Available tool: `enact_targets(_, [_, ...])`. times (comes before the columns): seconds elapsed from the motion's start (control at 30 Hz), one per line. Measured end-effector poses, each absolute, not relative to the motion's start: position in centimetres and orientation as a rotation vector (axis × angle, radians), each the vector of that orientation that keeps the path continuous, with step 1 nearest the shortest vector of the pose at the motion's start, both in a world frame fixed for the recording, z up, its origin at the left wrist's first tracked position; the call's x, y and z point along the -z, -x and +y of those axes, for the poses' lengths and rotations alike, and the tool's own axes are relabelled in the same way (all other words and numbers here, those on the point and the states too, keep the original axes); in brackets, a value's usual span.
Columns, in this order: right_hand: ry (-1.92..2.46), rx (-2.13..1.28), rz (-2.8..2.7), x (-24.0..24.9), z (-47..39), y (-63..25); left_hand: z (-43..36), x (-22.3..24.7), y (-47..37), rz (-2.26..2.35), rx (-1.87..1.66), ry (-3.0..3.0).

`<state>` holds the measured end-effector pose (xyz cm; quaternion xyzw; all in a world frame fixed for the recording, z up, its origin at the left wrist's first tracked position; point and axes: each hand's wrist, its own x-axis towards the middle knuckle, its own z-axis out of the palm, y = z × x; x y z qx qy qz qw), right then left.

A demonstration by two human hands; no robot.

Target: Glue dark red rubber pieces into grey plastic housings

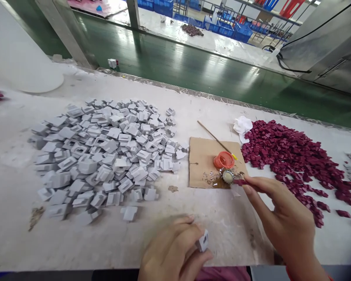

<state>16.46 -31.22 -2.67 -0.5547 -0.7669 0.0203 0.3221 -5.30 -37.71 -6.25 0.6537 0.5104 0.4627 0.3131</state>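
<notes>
Near the table's front edge, my left hand (pixel 178 248) is closed around a small light-grey plastic block (pixel 203 240) with a slot in its face. My right hand (pixel 280 210) pinches a small maroon plastic piece (pixel 240 182) between thumb and forefinger. The tip of that piece is at a bottle cap (pixel 227 176) holding a pale substance; whether they touch I cannot tell. The cap sits on a cardboard sheet (pixel 197 171) stained with wet brown liquid. Beside it stands a red-orange round lid (pixel 224 160), and a thin stick with a yellow end (pixel 216 138) lies across the cardboard.
A wide heap of grey blocks (pixel 111 148) covers the left of the table. On the right spreads a pile of maroon pieces (pixel 292 156), with crumpled white tissue (pixel 242 125) at its edge. A green conveyor belt (pixel 175 58) runs behind the table.
</notes>
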Motion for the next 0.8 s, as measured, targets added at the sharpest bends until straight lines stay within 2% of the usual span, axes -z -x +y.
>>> enact_targets(0.1, [1.403, -0.401, -1.918, 2.9, -33.7, -15.4, -37.4, 7.1, 5.6, 1.366, -1.214, -2.061])
enact_targets(0.2, [1.199, -0.632, -1.971, 3.6, -36.0, -13.8, -37.5, 7.3, 5.6, 1.403, -1.212, -2.021])
enact_targets(0.43, [1.185, -0.666, -1.925, 5.0, -37.5, -12.0, -37.5, 7.1, 5.4, 1.386, -1.217, -1.960])
enact_targets(0.8, [1.130, -0.804, -2.114, 3.5, -36.1, -12.0, -37.7, 7.3, 5.1, 1.341, -1.241, -2.029])
